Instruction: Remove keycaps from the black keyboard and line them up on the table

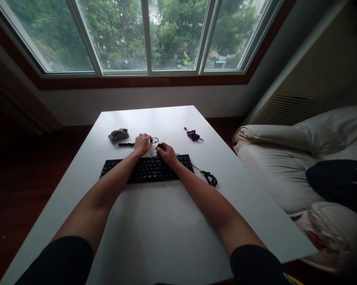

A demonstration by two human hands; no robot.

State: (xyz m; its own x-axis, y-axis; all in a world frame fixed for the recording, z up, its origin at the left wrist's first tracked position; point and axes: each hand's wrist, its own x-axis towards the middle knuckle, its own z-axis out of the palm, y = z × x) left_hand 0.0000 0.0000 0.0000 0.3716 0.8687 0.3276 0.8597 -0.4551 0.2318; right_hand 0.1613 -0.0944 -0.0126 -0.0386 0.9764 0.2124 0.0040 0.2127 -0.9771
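Observation:
A black keyboard [145, 169] lies across the middle of the white table [154, 221]. Both arms reach over it to its far edge. My left hand [143, 143] is closed, pinching a thin wire tool [155, 140] just beyond the keyboard. My right hand [166, 152] is curled at the keyboard's top edge with a small dark piece [159, 146] at its fingertips; what it is stays too small to make out. More thin wire lies between the two hands.
A crumpled grey cloth [118, 134] and a short black strip [126, 145] lie left of my hands. A purple-handled tool [193, 135] lies to the right. The keyboard's coiled cable [210, 178] rests at its right end. A bed [303, 166] stands right of the table, a window behind.

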